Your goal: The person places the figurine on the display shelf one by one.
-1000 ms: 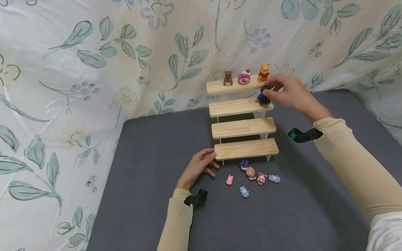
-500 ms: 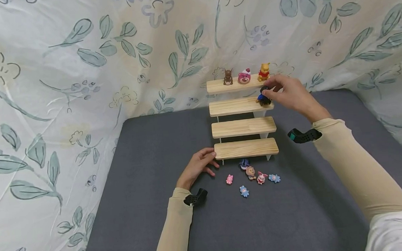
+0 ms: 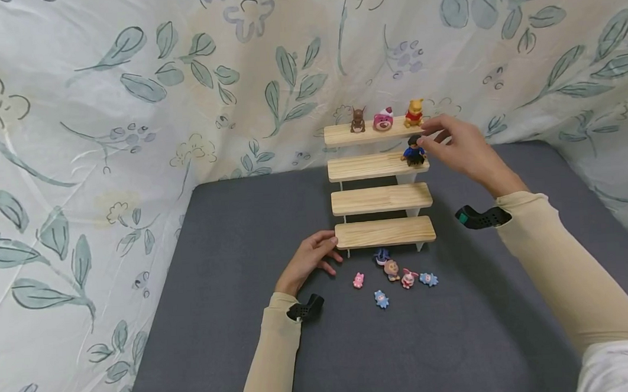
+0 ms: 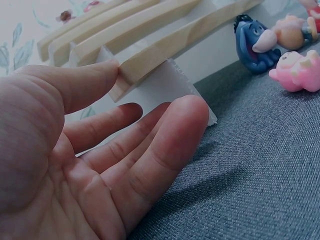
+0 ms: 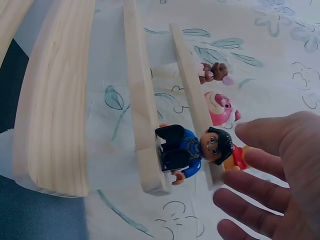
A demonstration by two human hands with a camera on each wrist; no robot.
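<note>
My right hand (image 3: 463, 147) hovers just beside the blue-suited figure (image 3: 413, 150), fingers (image 5: 260, 132) spread and relaxed — it has hold of nothing, and the wrist view shows a gap between my fingertips and the figure's dark-haired head. The figure stands upright at the right end of the second step from the top of the wooden step shelf (image 3: 380, 199), apart from my hand.

My left hand (image 3: 309, 260) rests on the grey mat (image 3: 231, 236) at the left end of the shelf's bottom step, fingers loosely extended; my thumb (image 4: 75, 82) touches the end of that bottom board, and nothing is gripped.

On the shelf's top step, from left to right, stand a small brown figure (image 3: 357, 120), a pink bear head (image 3: 381, 120) and a yellow bear in a red shirt (image 3: 413, 113) — the yellow bear sits directly above the blue-suited figure. In front of the bottom step, on the mat, lies a loose cluster of small toys: a dark blue donkey (image 3: 382, 255) nearest the shelf, a brown-headed figure (image 3: 391, 269), two pink ones (image 3: 358, 281) and two light blue ones (image 3: 381, 299). Behind the shelf hangs a leaf-printed cloth (image 3: 128, 99).
</note>
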